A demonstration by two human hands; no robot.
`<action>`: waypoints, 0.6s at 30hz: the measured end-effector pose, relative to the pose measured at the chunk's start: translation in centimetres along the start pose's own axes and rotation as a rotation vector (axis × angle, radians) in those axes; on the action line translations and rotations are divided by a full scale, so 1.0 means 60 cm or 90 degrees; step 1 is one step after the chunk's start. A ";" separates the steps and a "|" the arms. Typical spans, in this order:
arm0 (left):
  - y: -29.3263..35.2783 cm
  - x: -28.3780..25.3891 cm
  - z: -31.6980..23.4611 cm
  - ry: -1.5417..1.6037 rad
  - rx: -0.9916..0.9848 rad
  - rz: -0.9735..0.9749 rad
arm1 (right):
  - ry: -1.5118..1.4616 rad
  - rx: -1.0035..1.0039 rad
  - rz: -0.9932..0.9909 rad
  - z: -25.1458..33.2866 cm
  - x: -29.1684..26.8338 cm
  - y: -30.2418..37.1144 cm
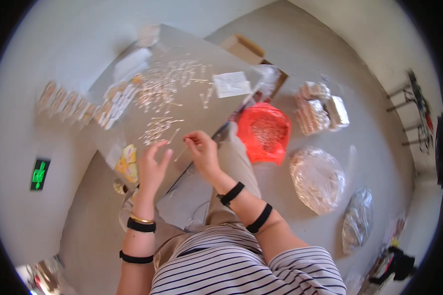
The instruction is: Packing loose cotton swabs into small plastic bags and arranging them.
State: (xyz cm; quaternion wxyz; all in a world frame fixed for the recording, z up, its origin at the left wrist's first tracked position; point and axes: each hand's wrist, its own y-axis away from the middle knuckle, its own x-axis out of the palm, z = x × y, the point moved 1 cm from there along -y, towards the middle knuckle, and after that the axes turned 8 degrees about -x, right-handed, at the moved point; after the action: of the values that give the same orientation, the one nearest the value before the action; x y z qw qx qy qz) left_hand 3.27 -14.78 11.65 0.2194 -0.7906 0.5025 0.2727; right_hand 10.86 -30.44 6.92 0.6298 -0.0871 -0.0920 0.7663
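I am sitting at the grey tabletop (202, 105) and looking down at both of my hands, which are working close together near its front edge. My right hand (202, 151) is pinching with a narrow grip: thumb and forefinger are closing on a small thin stick (180, 153), which is slanting down to the left from my fingertips. My left hand (153, 166) is hovering just beside it with the fingers spread wide and holding nothing that I can make out; its fingertips are reaching toward the same stick, but the blur is keeping me from telling whether they are touching it. Just beyond my hands a small heap of pale sticks (157, 129) is lying on the tabletop, and a much larger scatter of sticks (165, 83) is spreading across the far half. A white sheet of paper (231, 84) is lying to the right of that scatter. Along the left edge a row of small packets (86, 105) is lining up. On the floor to my right a red bag (264, 132) full of small pale pieces is sitting open, with several clear plastic bags (317, 179) lying near it. I am wearing black bands on both forearms and a striped shirt.
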 end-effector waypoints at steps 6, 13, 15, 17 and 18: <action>0.050 0.014 0.028 0.206 -0.179 0.121 | -0.068 0.052 0.058 0.005 0.039 0.024; 0.037 0.010 0.115 -0.055 -0.119 -0.028 | 0.060 0.120 0.177 -0.069 0.048 0.017; 0.026 0.020 0.156 -0.177 -0.077 -0.074 | 0.115 0.068 0.188 -0.086 0.039 -0.009; 0.012 0.039 0.195 -0.176 -0.065 -0.065 | 0.184 -0.017 0.189 -0.111 0.032 -0.036; 0.005 0.045 0.209 -0.172 -0.071 -0.065 | 0.188 -0.014 0.194 -0.123 0.027 -0.048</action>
State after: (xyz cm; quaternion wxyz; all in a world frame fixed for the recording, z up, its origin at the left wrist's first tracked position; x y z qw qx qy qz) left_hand 1.27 -8.92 0.41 0.2544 -0.7822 0.4120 0.3922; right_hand 15.15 -28.06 0.48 0.5123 -0.2182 0.0071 0.8306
